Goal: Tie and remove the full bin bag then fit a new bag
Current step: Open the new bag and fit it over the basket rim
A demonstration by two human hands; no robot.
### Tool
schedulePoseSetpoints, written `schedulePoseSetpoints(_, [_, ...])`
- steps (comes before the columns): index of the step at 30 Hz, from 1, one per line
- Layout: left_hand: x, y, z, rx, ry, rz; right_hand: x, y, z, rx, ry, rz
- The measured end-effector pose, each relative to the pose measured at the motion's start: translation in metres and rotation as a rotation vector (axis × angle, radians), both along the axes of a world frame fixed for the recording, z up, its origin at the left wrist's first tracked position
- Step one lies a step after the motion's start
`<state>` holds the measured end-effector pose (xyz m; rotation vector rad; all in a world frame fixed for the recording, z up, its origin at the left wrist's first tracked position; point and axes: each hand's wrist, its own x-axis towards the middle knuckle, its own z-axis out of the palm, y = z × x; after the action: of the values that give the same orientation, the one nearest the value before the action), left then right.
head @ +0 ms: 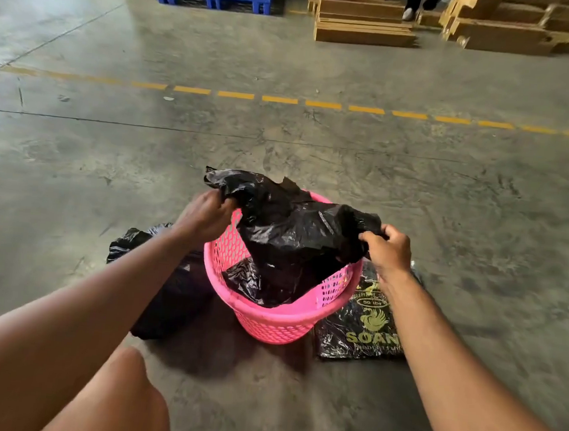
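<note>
With the full black bin bag (pixel 167 284) already out and lying on the floor just left of the pink basket bin (pixel 277 321), the left hand (pixel 204 215) and right hand (pixel 388 248) each pinch the new black bag's (pixel 291 236) mouth, its bottom inside the bin but its rim not yet folded over.

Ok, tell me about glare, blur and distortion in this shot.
Head view: wide-angle bends the floor line; glare streaks shine on the black bag held over the pink bin; both hands sharp, left and right; frame edges soft.
</note>
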<state>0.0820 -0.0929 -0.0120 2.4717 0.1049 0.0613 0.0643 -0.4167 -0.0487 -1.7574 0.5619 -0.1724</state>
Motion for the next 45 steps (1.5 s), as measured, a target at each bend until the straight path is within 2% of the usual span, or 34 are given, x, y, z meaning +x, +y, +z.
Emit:
schedulePoseSetpoints(2, [-0.001, 0.021, 0.000, 0.078, -0.001, 0.002, -0.004, -0.009, 0.001, -0.128, 0.018, 0.005])
schedulePoseSetpoints(6, [-0.022, 0.057, -0.006, 0.179, -0.073, -0.123, -0.015, -0.018, -0.005, -0.229, 0.043, 0.037])
schedulePoseSetpoints(9, [-0.048, 0.066, -0.018, 0.115, -0.053, -0.259, -0.027, -0.023, -0.016, -0.214, 0.017, 0.105])
schedulePoseSetpoints(13, [-0.070, 0.084, -0.051, 0.063, -0.084, -0.271, -0.043, -0.033, -0.031, -0.147, 0.041, 0.187])
schedulePoseSetpoints(16, [-0.080, 0.096, -0.071, -0.022, -0.067, -0.267, -0.053, -0.037, -0.031, -0.092, 0.107, 0.132])
schedulePoseSetpoints(18, [-0.083, 0.099, -0.073, -0.083, -0.052, -0.249, -0.054, -0.034, -0.018, -0.238, 0.054, 0.051])
schedulePoseSetpoints(20, [-0.082, 0.098, -0.068, -0.153, -0.035, -0.228, -0.050, -0.024, 0.004, -0.530, -0.138, 0.056])
schedulePoseSetpoints(22, [-0.083, 0.092, -0.061, -0.212, -0.026, -0.228, -0.039, -0.003, 0.026, -0.739, -0.339, 0.181])
schedulePoseSetpoints(24, [-0.084, 0.086, -0.056, -0.286, -0.016, -0.243, -0.024, 0.024, 0.041, -0.818, -0.419, 0.400])
schedulePoseSetpoints(26, [-0.088, 0.083, -0.052, -0.321, -0.014, -0.252, -0.011, 0.054, 0.048, -0.876, -0.352, 0.633])
schedulePoseSetpoints(29, [-0.092, 0.086, -0.051, -0.313, -0.002, -0.248, 0.009, 0.086, 0.046, -0.990, -0.073, 0.903])
schedulePoseSetpoints(31, [-0.096, 0.090, -0.050, -0.268, 0.011, -0.252, 0.018, 0.095, 0.043, -1.118, 0.070, 0.961])
schedulePoseSetpoints(32, [-0.098, 0.091, -0.048, -0.231, 0.013, -0.226, 0.020, 0.096, 0.042, -1.157, 0.072, 0.950])
schedulePoseSetpoints(35, [-0.092, 0.102, -0.040, -0.123, -0.116, 0.108, 0.017, 0.094, 0.042, -1.123, -0.096, 0.868])
schedulePoseSetpoints(37, [-0.077, 0.099, -0.023, -0.206, -0.217, 0.315, 0.013, 0.088, 0.041, -1.071, -0.220, 0.853])
schedulePoseSetpoints(38, [-0.064, 0.093, -0.015, -0.222, -0.260, 0.332, 0.010, 0.085, 0.040, -1.063, -0.286, 0.858])
schedulePoseSetpoints(41, [-0.019, 0.053, 0.016, -0.204, -0.284, 0.195, -0.002, 0.078, 0.037, -1.120, -0.480, 0.862])
schedulePoseSetpoints(43, [0.009, 0.021, 0.030, -0.244, -0.135, 0.003, -0.011, 0.076, 0.036, -1.181, -0.549, 0.849])
schedulePoseSetpoints(45, [0.031, -0.008, 0.031, -0.159, 0.085, -0.183, -0.021, 0.075, 0.037, -1.229, -0.594, 0.845])
